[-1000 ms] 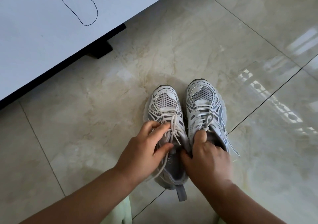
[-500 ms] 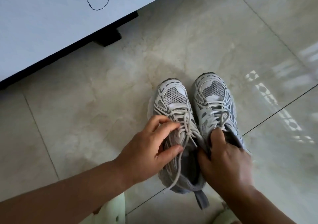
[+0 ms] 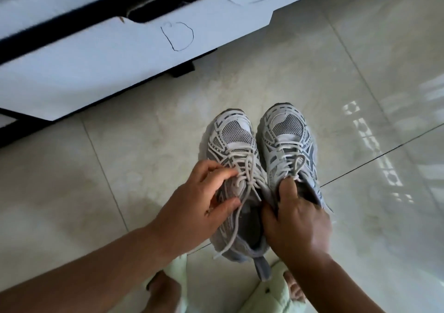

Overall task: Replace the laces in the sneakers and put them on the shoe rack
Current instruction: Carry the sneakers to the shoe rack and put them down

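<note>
Both grey-and-white mesh sneakers look laced, standing on the floor, not yet racked. The left hand pinches the left shoe's cream lace at nine o'clock; the right hand has its grip clamped on the shoes' collars.

The heel and collar of the right sneaker are covered by the right hand. The white cabinet at eleven o'clock is smeared by motion and cut off by the top and left edges.

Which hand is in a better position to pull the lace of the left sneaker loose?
The left hand: its fingers are curled at the laces of the left sneaker. The right hand grips the collar of the right sneaker, so it is occupied.
</note>
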`<state>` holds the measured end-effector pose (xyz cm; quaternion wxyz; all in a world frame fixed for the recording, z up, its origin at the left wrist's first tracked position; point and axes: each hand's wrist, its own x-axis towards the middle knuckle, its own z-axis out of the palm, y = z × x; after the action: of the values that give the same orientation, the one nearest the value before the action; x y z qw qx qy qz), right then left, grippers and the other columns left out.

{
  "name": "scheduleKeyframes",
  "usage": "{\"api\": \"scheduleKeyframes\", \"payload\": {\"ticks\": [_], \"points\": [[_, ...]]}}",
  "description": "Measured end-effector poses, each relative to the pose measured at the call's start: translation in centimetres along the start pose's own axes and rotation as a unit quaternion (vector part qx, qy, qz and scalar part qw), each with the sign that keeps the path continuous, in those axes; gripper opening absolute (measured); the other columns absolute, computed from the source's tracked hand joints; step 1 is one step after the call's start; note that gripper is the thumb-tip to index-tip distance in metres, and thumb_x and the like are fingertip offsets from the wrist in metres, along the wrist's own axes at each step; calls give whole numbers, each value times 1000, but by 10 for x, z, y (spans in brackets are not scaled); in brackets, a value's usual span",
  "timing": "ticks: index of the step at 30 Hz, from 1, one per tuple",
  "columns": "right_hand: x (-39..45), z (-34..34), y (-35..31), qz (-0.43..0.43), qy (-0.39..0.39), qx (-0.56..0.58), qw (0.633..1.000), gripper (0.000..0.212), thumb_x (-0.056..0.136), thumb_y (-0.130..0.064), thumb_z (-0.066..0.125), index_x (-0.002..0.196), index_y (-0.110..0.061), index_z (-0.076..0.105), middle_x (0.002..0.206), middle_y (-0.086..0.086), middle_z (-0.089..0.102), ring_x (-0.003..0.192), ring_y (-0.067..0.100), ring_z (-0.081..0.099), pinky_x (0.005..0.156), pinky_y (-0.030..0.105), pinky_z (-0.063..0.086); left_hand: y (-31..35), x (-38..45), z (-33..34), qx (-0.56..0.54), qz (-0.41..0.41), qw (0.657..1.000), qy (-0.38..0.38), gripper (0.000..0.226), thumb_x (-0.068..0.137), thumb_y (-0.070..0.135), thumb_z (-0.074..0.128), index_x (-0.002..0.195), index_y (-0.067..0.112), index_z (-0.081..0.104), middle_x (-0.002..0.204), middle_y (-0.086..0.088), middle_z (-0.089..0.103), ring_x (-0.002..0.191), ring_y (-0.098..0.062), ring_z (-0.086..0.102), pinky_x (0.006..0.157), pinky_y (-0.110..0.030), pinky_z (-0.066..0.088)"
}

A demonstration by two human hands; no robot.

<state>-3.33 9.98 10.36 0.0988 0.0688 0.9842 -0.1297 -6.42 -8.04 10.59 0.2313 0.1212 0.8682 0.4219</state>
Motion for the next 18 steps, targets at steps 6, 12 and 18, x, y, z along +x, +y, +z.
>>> {"api": "scheduleKeyframes", "payload": {"ticks": [6,12,18], "points": [[-12,-129,-52,4,-63,1,998,29,72,-28,71,85,-16,48,63,3,64,54,30,62,45,22,26,94,-36,-74,-16,-77,996,44,48,84,43,61,129,30,50,115,11,41,82,3,52,69,-5,39],[-41,-301,-120,-54,-144,9,988,25,88,-42,48,90,-26,29,100,-2,65,94,27,61,64,29,40,220,-109,-179,-75,-158,972,160,34,84,42,59,115,27,58,104,14,47,86,3,54,73,-5,40],[-76,-430,-194,-157,-138,-5,978,29,88,-45,46,89,-27,24,100,-4,65,96,23,62,64,27,37,306,-189,-275,-86,-186,946,250,16,86,30,62,102,27,62,99,10,54,89,1,54,76,-12,44]]}}
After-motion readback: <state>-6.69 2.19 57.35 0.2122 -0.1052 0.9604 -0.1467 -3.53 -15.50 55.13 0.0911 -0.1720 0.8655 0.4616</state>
